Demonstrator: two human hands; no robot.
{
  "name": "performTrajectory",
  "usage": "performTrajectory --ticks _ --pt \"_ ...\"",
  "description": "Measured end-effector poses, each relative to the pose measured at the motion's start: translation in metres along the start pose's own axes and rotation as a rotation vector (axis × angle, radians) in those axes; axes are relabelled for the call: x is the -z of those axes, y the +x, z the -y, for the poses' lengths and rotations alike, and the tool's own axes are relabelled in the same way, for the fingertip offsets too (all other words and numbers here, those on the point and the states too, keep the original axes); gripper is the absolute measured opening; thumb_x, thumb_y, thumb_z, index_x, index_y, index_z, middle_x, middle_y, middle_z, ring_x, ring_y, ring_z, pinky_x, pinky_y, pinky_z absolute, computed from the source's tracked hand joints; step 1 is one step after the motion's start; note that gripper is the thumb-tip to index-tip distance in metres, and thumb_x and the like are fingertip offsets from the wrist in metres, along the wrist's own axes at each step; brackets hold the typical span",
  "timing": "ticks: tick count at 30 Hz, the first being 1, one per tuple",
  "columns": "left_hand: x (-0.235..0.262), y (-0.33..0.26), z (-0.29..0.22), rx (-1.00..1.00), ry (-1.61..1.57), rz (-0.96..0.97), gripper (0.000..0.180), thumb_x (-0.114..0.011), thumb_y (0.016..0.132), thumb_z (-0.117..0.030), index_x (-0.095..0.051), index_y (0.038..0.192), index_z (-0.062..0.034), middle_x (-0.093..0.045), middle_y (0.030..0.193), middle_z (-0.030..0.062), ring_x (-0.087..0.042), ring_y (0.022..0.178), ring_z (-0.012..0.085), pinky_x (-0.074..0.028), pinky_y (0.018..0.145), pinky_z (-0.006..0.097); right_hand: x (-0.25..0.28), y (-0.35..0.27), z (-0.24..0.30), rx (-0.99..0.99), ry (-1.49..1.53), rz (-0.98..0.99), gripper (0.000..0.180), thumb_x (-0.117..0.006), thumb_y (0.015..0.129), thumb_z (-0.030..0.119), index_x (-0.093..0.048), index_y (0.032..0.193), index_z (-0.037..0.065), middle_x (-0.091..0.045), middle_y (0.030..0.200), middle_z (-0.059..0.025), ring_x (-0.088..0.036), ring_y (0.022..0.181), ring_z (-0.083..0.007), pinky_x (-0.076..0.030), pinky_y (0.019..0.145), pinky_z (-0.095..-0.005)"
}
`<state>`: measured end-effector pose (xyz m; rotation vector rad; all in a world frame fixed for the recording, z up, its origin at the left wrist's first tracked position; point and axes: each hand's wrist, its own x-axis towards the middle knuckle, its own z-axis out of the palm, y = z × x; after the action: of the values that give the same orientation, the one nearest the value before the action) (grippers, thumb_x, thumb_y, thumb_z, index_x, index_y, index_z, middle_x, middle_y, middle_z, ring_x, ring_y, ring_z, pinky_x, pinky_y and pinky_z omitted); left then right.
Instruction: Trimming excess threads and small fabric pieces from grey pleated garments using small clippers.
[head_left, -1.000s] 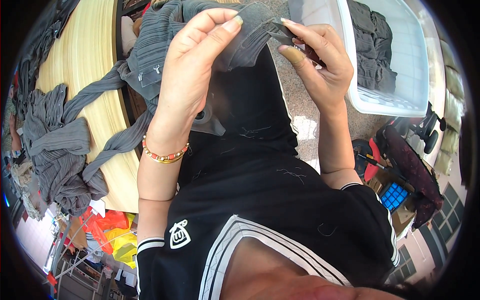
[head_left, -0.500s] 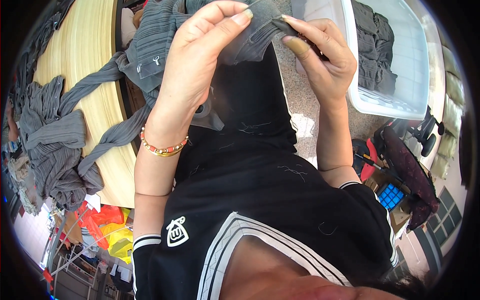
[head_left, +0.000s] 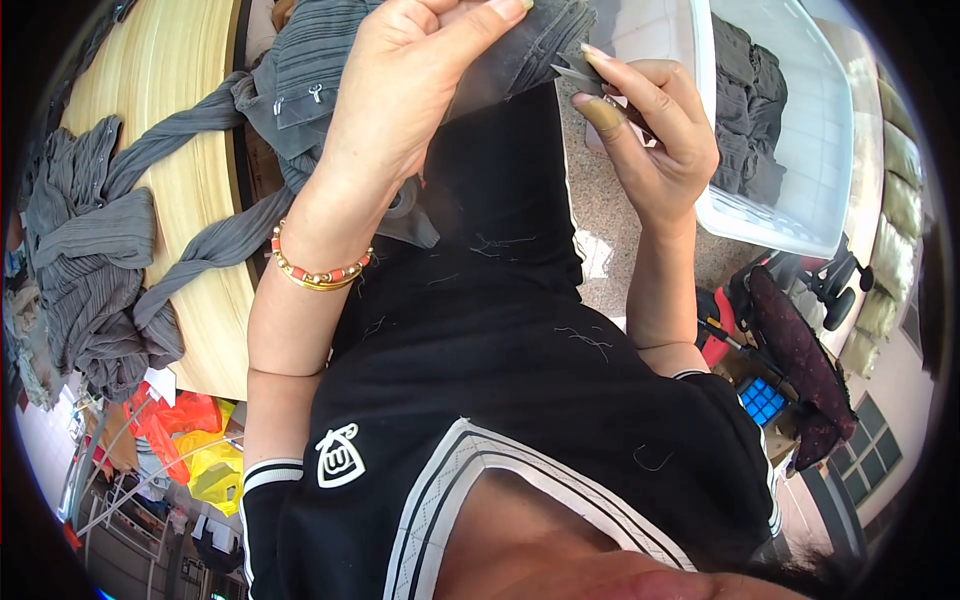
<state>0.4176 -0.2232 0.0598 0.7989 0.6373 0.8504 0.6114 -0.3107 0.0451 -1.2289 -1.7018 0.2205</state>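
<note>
My left hand is at the top edge, thumb and fingers closed on a dark grey garment with stitched seams; its fingertips are partly cut off. Just right of the cloth, my right hand is closed round small thread snips. Their pointed blades stick out toward the cloth, a little apart from it, and the handle is mostly hidden in the palm. A tan covering wraps the right thumb. More ribbed grey cloth with small metal hooks hangs beside my left forearm.
A pale wood table on the left bears a heap of grey pleated garments with twisted straps. At the right, a white plastic bin holds folded dark garments. Red and yellow plastic bags lie at lower left.
The snips' blades have come away from the cloth, and more of them shows. My left hand has moved up and right with the garment.
</note>
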Motion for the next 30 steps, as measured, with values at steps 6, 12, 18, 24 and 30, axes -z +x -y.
performTrajectory --ticks 6,12,18,24,30 --pt "0.004 0.007 0.008 -0.015 0.070 0.005 0.010 -0.060 0.103 -0.006 -0.065 0.108 0.0002 -0.069 0.097 0.0004 -0.063 0.084 0.0034 -0.051 0.077 0.017 -0.003 0.000 0.002 -0.001 -0.022 0.016 0.044 -0.088 0.074 0.006 -0.076 0.116 0.008 -0.062 0.085 -0.0023 -0.055 0.070 -0.0102 -0.042 0.057 -0.0226" --pt "-0.001 0.007 0.006 0.024 0.053 0.138 0.012 -0.061 0.103 -0.008 -0.065 0.110 0.0009 -0.068 0.096 -0.0008 -0.062 0.084 0.0030 -0.050 0.076 0.016 -0.022 0.020 0.020 -0.601 0.617 -0.195 0.029 -0.072 0.093 0.005 -0.070 0.121 -0.003 -0.065 0.108 -0.0034 -0.060 0.097 -0.0095 -0.047 0.086 -0.0232" --pt "0.005 0.008 0.002 -0.363 0.061 0.497 0.016 -0.060 0.103 -0.010 -0.066 0.111 0.0019 -0.069 0.099 -0.0001 -0.062 0.089 0.0036 -0.051 0.080 0.017 -0.011 0.016 -0.006 -0.750 0.598 -0.102 0.007 -0.072 0.095 0.013 -0.070 0.093 0.006 -0.056 0.069 0.0081 -0.043 0.056 -0.0017 -0.030 0.052 -0.0202" --pt "0.039 -0.011 -0.006 -0.033 0.552 0.166 0.029 -0.063 0.102 -0.014 -0.068 0.127 -0.0006 -0.073 0.113 0.0034 -0.067 0.104 0.0078 -0.051 0.095 0.022 -0.017 0.035 -0.008 -0.800 0.598 -0.260 0.014 -0.073 0.095 0.015 -0.067 0.084 0.010 -0.050 0.062 0.0090 -0.036 0.049 -0.0014 -0.023 0.047 -0.0212" --pt "0.048 -0.007 -0.001 0.040 0.329 0.140 0.026 -0.065 0.101 -0.013 -0.069 0.123 0.0004 -0.074 0.109 0.0047 -0.069 0.101 0.0093 -0.052 0.095 0.023 -0.026 0.033 -0.023 -0.632 0.564 -0.133 0.008 -0.069 0.096 0.004 -0.071 0.104 0.003 -0.067 0.086 0.0034 -0.060 0.080 -0.0036 -0.044 0.069 -0.0168"
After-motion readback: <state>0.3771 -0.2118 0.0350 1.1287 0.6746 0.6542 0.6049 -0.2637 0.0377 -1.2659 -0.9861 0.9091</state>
